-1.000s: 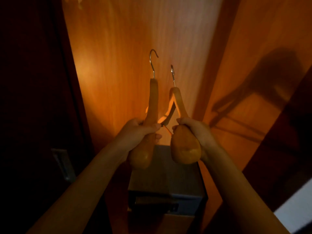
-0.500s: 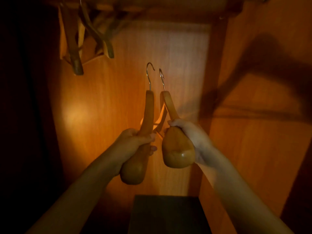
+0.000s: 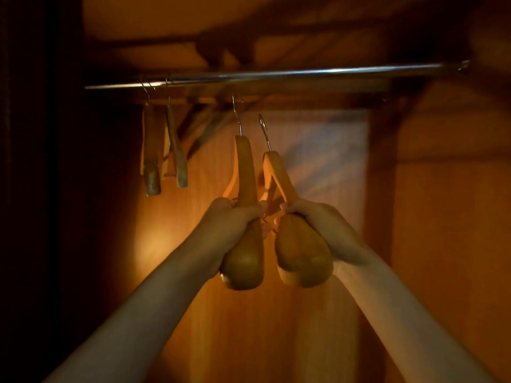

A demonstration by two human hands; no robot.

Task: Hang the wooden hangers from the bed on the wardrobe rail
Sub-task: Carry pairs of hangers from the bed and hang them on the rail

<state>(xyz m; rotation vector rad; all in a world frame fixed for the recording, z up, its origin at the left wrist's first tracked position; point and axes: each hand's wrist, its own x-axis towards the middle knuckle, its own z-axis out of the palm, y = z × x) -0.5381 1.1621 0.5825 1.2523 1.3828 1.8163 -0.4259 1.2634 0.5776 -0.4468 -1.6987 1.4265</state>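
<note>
Wardrobe interior (image 3: pixel 318 167), dim, lit warm from below. The rail (image 3: pixel 276 74) is now fully in frame across the top; a second ago only the back panel showed, so the view has tipped up and both arms have risen toward it.

Hung hangers (image 3: pixel 163 150): at least two sit on the rail at its left end, close together.

Left hand (image 3: pixel 229 225): fist closed round the arm of the left hanger (image 3: pixel 244 217), hook up. The hook tip is blurred against the rail's underside; cannot tell if it touches.

Right hand (image 3: pixel 318 225): closed round the right hanger (image 3: pixel 301 252), its hook (image 3: pixel 264 131) below the rail and apart from it.

Judgement: lifting phase nearly over. Neither hanger is seated yet. Next each hook must clear the rail and drop over it, right of the hung pair.
</note>
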